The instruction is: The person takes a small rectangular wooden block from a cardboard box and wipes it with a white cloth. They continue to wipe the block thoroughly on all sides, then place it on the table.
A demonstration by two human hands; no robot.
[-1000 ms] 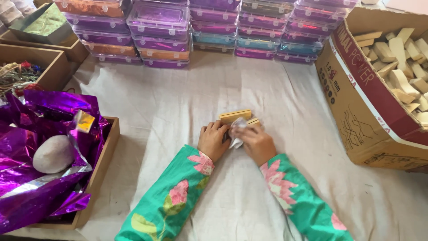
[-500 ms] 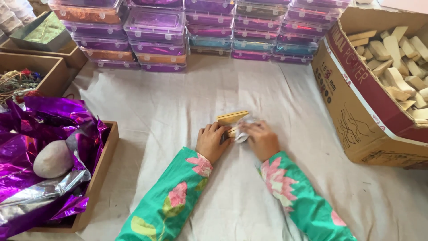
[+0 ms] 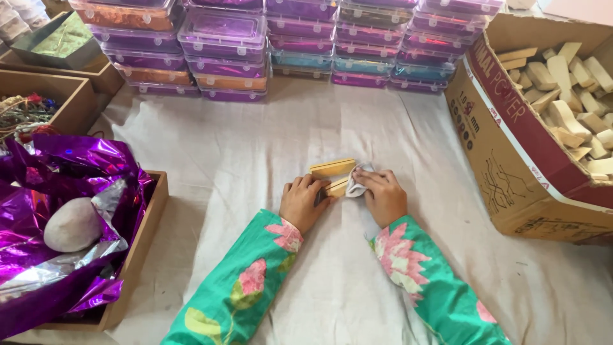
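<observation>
At the middle of the frame the left hand [image 3: 305, 202] pinches the pale, flat wooden block [image 3: 333, 176] by its near end, fingers closed on it, while the right hand [image 3: 385, 195] presses a crumpled white cloth [image 3: 356, 181] against the block's right end — both resting on the white sheet [image 3: 255, 147]. Since half a second ago the hands have barely shifted. To the right sits an open cardboard box of wooden pieces [image 3: 511, 160]; at lower left, purple foil [image 3: 57, 185] — stacked plastic boxes [image 3: 223, 45] along the top.
</observation>
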